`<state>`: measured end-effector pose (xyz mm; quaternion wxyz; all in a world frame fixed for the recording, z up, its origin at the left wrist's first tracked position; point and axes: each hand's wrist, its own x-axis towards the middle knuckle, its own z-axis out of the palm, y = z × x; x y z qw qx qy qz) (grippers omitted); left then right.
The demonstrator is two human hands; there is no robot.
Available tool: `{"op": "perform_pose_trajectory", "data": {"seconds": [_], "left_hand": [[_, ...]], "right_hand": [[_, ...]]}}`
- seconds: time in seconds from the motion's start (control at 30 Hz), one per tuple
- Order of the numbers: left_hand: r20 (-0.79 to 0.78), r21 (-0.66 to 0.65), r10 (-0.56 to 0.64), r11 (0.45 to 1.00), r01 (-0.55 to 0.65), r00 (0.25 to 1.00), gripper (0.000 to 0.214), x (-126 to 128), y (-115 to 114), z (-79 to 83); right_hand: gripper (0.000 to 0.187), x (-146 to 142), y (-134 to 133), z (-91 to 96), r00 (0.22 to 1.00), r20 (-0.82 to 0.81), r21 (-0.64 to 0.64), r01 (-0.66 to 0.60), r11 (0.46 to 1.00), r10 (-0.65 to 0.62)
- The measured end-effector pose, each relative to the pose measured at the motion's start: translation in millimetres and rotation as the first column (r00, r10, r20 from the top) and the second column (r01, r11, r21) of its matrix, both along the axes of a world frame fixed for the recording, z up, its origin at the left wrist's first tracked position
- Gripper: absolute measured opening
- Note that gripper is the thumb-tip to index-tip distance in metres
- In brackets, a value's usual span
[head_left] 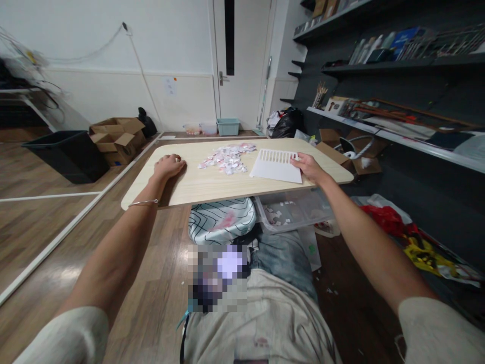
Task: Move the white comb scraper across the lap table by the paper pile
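My right hand [306,166] grips the right edge of a white card sheet [278,171] between thumb and fingers. A row of slots runs along the sheet's far side, and it lies tilted over the right part of the light wooden table [185,189]. My left hand [168,166] rests on the left part of the tabletop with its fingers curled in. A tiny pale spot shows at its fingertips, too small to name. Between my hands lies a loose heap of small white and pinkish paper pieces [229,159].
Below the table's near edge are a patterned cushioned stool [223,235] and a clear plastic bin [276,225] with scattered bits inside. A black bin [70,159] and open cardboard boxes [121,144] stand left. Dark shelves [401,65] and another box [335,144] are right.
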<state>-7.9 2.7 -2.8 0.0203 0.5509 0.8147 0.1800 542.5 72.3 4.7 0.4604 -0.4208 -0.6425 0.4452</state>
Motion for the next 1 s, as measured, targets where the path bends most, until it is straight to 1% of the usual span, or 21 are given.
{"op": "perform_pose_trajectory", "data": {"seconds": [0.07, 0.17, 0.27, 0.33, 0.4, 0.47, 0.6, 0.67, 0.77, 0.83, 1.0], "left_hand": [[0.008, -0.012, 0.006, 1.000, -0.005, 1.000, 0.073, 1, -1, 1.1], [0.013, -0.027, 0.009, 1.000, -0.009, 1.000, 0.074, 4, -3, 4.0], [0.015, -0.031, 0.013, 0.999, -0.012, 1.000, 0.074, 7, -6, 6.4], [0.019, -0.030, 0.019, 0.999, -0.018, 1.000, 0.076, 8, -7, 6.9], [0.018, -0.031, 0.025, 0.999, -0.024, 1.000, 0.079, 8, -7, 6.6], [0.006, -0.043, 0.023, 0.999, -0.022, 1.000, 0.082, 7, -6, 5.8], [-0.008, -0.067, 0.010, 0.998, -0.010, 1.000, 0.082, 5, -3, 4.3], [0.000, -0.058, 0.020, 0.998, -0.020, 1.000, 0.080, 4, -3, 4.0], [0.019, -0.033, 0.022, 0.999, -0.022, 1.000, 0.077, 3, -3, 3.9], [0.029, -0.018, 0.017, 1.000, -0.016, 0.999, 0.076, 4, -4, 4.1], [0.032, -0.006, 0.010, 1.000, -0.010, 0.999, 0.075, 5, -5, 5.0]], "right_hand": [[0.046, 0, -3, 3.4, 1.000, -0.003, -0.021, -0.001, 1.000, 0.001], [0.036, 3, -4, 8.4, 0.999, 0.017, -0.042, 0.039, 0.998, -0.038], [0.027, 7, -2, 12.5, 0.994, 0.032, -0.011, 0.106, 0.994, -0.105], [0.025, 8, -3, 13.5, 0.991, 0.001, 0.014, 0.131, 0.991, -0.131], [0.027, 7, -4, 13.0, 0.992, -0.043, 0.014, 0.117, 0.993, -0.116], [0.035, 6, -6, 11.6, 0.996, -0.063, 0.001, 0.071, 0.997, -0.071], [0.047, 5, -8, 10.8, 1.000, -0.001, -0.036, 0.016, 0.999, -0.016], [0.049, 7, -7, 11.9, 0.999, 0.036, -0.041, 0.012, 0.999, -0.011], [0.047, 12, -5, 13.8, 0.998, 0.060, -0.037, -0.011, 0.999, 0.014], [0.046, 14, -5, 14.2, 0.999, 0.037, -0.041, -0.024, 0.999, 0.025], [0.050, 9, -11, 13.4, 0.999, -0.037, -0.049, 0.003, 0.999, -0.005]]}}
